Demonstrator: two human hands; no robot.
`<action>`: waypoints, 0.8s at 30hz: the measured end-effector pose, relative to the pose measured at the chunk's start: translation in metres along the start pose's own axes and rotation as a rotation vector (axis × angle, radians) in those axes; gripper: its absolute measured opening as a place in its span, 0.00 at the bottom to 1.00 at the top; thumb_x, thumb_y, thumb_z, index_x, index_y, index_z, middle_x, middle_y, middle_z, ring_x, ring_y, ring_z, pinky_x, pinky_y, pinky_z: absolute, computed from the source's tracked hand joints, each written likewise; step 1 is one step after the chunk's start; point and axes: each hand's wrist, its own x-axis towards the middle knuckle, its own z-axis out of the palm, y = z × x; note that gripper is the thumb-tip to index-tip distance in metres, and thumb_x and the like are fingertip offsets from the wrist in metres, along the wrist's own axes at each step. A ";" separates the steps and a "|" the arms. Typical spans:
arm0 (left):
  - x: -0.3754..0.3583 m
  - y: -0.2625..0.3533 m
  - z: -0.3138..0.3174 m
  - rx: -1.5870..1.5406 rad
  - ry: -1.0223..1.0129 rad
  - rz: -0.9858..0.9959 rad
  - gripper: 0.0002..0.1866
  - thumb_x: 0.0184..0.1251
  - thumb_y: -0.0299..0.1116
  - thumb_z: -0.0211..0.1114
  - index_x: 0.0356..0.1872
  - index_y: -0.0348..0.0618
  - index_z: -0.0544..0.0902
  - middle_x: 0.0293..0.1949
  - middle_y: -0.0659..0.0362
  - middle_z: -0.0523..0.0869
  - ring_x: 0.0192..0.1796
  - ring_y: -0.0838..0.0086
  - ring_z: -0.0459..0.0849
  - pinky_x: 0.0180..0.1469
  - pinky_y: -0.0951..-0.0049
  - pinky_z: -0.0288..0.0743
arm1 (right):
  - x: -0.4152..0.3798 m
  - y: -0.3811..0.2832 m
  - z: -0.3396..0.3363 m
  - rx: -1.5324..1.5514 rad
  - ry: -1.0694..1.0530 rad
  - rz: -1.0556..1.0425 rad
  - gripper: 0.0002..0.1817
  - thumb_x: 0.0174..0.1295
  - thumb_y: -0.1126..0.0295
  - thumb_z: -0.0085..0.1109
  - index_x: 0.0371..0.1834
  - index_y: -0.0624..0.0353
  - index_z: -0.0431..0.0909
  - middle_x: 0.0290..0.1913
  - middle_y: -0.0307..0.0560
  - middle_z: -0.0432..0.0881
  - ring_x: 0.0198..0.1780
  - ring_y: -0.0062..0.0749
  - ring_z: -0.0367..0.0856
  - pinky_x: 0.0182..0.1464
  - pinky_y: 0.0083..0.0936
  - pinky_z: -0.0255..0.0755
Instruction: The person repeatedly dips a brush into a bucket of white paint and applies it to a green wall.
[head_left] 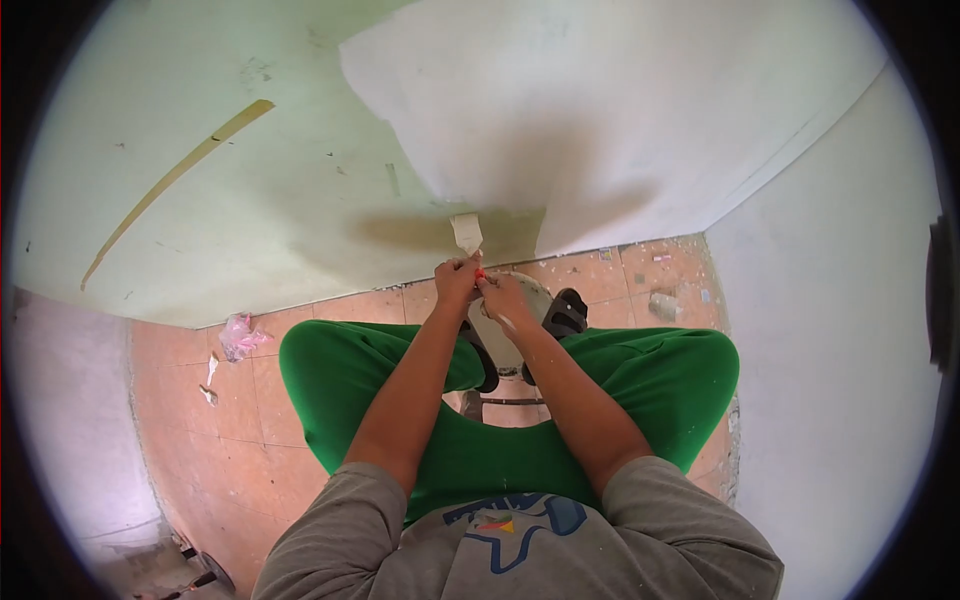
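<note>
Both grips closed: left hand (457,278) and right hand (506,300) together on a pale, broad-headed tool (467,233), red showing between fingers. Tool head at the low green part of the wall (300,200), near the white patch (480,100). Pink plastic bag (240,337) on tiled floor (200,410), left.

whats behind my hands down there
Past your left hand and right hand, part of a pale, rounded thing shows between the dark sandals. Your hands cover some of it, and whatever lies directly behind them can't be seen.

Pink plastic bag (238,338) on tiled floor (210,440).
</note>
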 end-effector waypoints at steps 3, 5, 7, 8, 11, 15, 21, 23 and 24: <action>-0.007 0.032 -0.002 -0.119 0.053 -0.002 0.16 0.69 0.40 0.72 0.30 0.36 0.83 0.24 0.61 0.81 0.24 0.78 0.79 0.23 0.73 0.74 | 0.009 -0.001 0.005 0.132 -0.067 -0.074 0.11 0.75 0.68 0.56 0.42 0.66 0.81 0.23 0.36 0.74 0.21 0.18 0.69 0.24 0.22 0.60; -0.004 0.037 -0.005 -0.004 0.065 0.140 0.17 0.69 0.40 0.73 0.30 0.34 0.85 0.24 0.62 0.82 0.24 0.80 0.77 0.25 0.75 0.72 | 0.011 -0.003 0.007 0.199 -0.102 -0.118 0.11 0.76 0.68 0.55 0.45 0.66 0.81 0.24 0.35 0.75 0.22 0.17 0.69 0.24 0.21 0.60; -0.014 0.049 -0.008 0.059 0.088 0.233 0.17 0.69 0.40 0.73 0.31 0.33 0.85 0.23 0.62 0.82 0.24 0.81 0.76 0.25 0.76 0.71 | 0.010 -0.003 0.010 0.074 -0.067 -0.239 0.10 0.76 0.70 0.55 0.47 0.66 0.81 0.26 0.35 0.76 0.23 0.15 0.68 0.25 0.18 0.60; -0.020 0.056 -0.009 0.135 0.114 0.313 0.18 0.69 0.41 0.73 0.31 0.32 0.85 0.23 0.63 0.82 0.25 0.82 0.75 0.26 0.77 0.69 | 0.010 -0.001 0.012 0.065 -0.069 -0.254 0.10 0.76 0.70 0.55 0.47 0.66 0.81 0.26 0.35 0.76 0.23 0.15 0.68 0.25 0.18 0.60; -0.023 0.059 -0.012 0.071 0.095 0.384 0.18 0.70 0.40 0.72 0.33 0.31 0.86 0.23 0.64 0.83 0.25 0.84 0.75 0.27 0.79 0.68 | 0.007 0.003 0.020 -0.006 0.006 -0.371 0.10 0.76 0.71 0.54 0.50 0.66 0.80 0.28 0.35 0.77 0.24 0.14 0.68 0.27 0.18 0.62; -0.033 0.074 -0.013 -0.018 0.071 0.466 0.17 0.71 0.39 0.72 0.34 0.30 0.86 0.24 0.64 0.83 0.26 0.85 0.75 0.27 0.79 0.69 | -0.010 -0.014 0.028 0.029 0.113 -0.518 0.10 0.73 0.73 0.55 0.48 0.70 0.79 0.33 0.53 0.85 0.32 0.30 0.81 0.38 0.29 0.74; -0.051 0.096 -0.021 -0.107 0.047 0.512 0.14 0.70 0.35 0.72 0.36 0.30 0.86 0.26 0.65 0.84 0.27 0.86 0.76 0.29 0.80 0.70 | -0.037 -0.031 0.037 -0.081 0.177 -0.639 0.12 0.74 0.72 0.53 0.52 0.71 0.77 0.42 0.61 0.84 0.41 0.47 0.84 0.45 0.38 0.76; -0.051 0.093 -0.025 -0.201 0.043 0.501 0.12 0.71 0.33 0.72 0.37 0.32 0.86 0.27 0.65 0.84 0.28 0.86 0.76 0.30 0.80 0.70 | -0.041 -0.032 0.042 -0.098 0.218 -0.736 0.13 0.74 0.72 0.52 0.53 0.71 0.76 0.43 0.64 0.83 0.44 0.54 0.84 0.48 0.41 0.76; -0.051 0.093 -0.026 -0.198 0.043 0.496 0.12 0.71 0.33 0.72 0.37 0.32 0.86 0.27 0.65 0.84 0.28 0.86 0.76 0.30 0.80 0.70 | -0.049 -0.039 0.045 -0.128 0.245 -0.788 0.13 0.74 0.72 0.51 0.53 0.71 0.76 0.44 0.65 0.82 0.45 0.59 0.83 0.49 0.44 0.75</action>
